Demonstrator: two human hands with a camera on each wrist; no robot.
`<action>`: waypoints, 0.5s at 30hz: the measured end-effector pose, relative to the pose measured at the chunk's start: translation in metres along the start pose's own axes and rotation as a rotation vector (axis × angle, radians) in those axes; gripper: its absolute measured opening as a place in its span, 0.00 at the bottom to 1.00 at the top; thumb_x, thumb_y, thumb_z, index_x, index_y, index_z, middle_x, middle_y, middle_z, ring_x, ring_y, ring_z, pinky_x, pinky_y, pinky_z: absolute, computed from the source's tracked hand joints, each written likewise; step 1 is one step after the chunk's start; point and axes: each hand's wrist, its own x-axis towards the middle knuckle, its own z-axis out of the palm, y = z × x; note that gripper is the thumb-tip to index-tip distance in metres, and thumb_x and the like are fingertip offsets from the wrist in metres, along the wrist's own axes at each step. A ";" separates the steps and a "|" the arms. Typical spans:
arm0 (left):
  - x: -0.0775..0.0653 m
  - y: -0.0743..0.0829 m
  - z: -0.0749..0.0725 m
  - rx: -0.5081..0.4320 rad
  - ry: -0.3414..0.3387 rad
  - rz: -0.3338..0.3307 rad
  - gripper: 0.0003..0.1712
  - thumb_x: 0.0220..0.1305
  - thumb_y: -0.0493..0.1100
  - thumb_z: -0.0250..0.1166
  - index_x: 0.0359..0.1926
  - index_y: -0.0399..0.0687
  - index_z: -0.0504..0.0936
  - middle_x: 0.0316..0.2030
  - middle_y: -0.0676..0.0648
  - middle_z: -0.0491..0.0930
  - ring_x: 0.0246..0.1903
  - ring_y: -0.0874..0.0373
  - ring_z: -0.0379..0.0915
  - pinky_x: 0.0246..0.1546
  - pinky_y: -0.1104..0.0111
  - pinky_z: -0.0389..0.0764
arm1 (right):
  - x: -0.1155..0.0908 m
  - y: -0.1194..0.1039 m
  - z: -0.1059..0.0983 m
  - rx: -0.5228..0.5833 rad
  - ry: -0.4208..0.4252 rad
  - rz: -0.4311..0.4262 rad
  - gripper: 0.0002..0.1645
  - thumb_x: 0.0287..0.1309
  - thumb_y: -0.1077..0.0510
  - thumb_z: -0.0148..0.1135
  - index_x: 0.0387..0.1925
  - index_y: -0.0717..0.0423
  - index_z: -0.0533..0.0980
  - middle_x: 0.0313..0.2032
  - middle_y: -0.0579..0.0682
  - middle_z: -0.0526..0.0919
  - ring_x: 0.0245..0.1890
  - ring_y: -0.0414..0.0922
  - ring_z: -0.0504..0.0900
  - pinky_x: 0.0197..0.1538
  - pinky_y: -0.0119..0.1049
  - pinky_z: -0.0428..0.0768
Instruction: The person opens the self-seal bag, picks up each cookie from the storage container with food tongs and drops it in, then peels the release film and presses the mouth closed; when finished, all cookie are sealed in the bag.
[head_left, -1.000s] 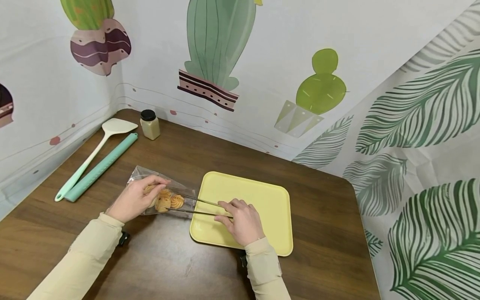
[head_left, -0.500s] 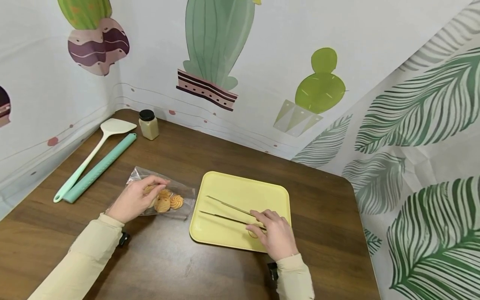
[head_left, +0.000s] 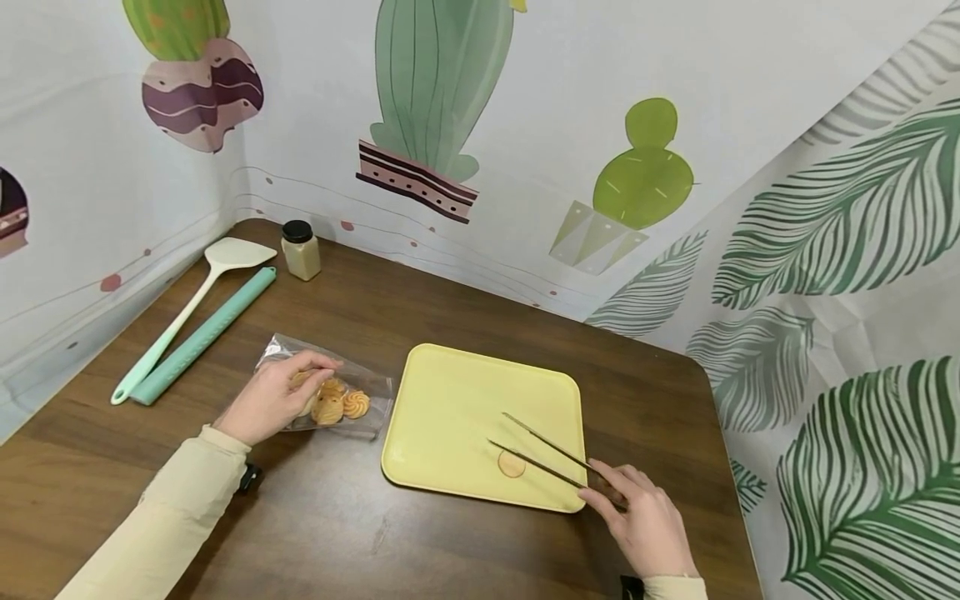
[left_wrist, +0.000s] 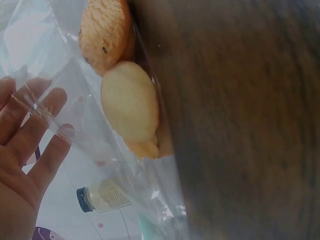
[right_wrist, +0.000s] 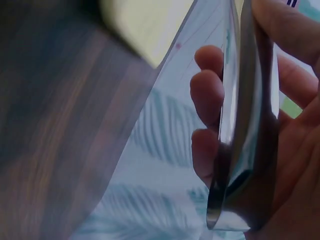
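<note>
My left hand pinches the upper film of a clear plastic bag lying on the table. Inside the bag are several cookies; the left wrist view shows a pale oval cookie and a browner one. Metal tongs are gripped in my right hand, at the near right corner of a yellow tray. The tongs' arms stand apart over the tray with nothing between the tips. One round, pale cookie lies on the tray, just below the tongs' nearer arm.
At the left of the table lie a cream and mint spatula and a teal bar-shaped item. A small jar with a black lid stands near the back corner. Printed cloth walls border the table behind.
My right hand has drawn the tongs out from the bag, rightward and nearer across the tray, uncovering the cookie there. My left hand has stayed at the bag.
</note>
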 end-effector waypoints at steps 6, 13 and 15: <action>0.001 0.000 0.003 0.002 0.000 -0.004 0.07 0.70 0.37 0.60 0.46 0.46 0.82 0.44 0.48 0.85 0.42 0.54 0.80 0.37 0.56 0.80 | -0.020 0.009 -0.014 -0.015 -0.045 0.077 0.25 0.45 0.47 0.77 0.48 0.45 0.84 0.27 0.33 0.74 0.23 0.30 0.66 0.22 0.29 0.65; 0.002 0.001 0.005 -0.008 0.001 0.018 0.07 0.69 0.36 0.60 0.45 0.45 0.83 0.45 0.48 0.85 0.43 0.53 0.81 0.39 0.54 0.80 | -0.031 0.014 -0.017 -0.017 -0.106 0.139 0.26 0.46 0.43 0.76 0.48 0.44 0.84 0.25 0.34 0.69 0.20 0.29 0.63 0.22 0.29 0.62; 0.002 0.001 0.005 -0.009 0.001 0.017 0.07 0.69 0.36 0.60 0.45 0.45 0.83 0.45 0.48 0.85 0.43 0.53 0.81 0.39 0.54 0.80 | -0.034 0.015 -0.018 -0.016 -0.118 0.162 0.26 0.46 0.44 0.76 0.49 0.44 0.84 0.25 0.34 0.70 0.20 0.29 0.63 0.21 0.29 0.63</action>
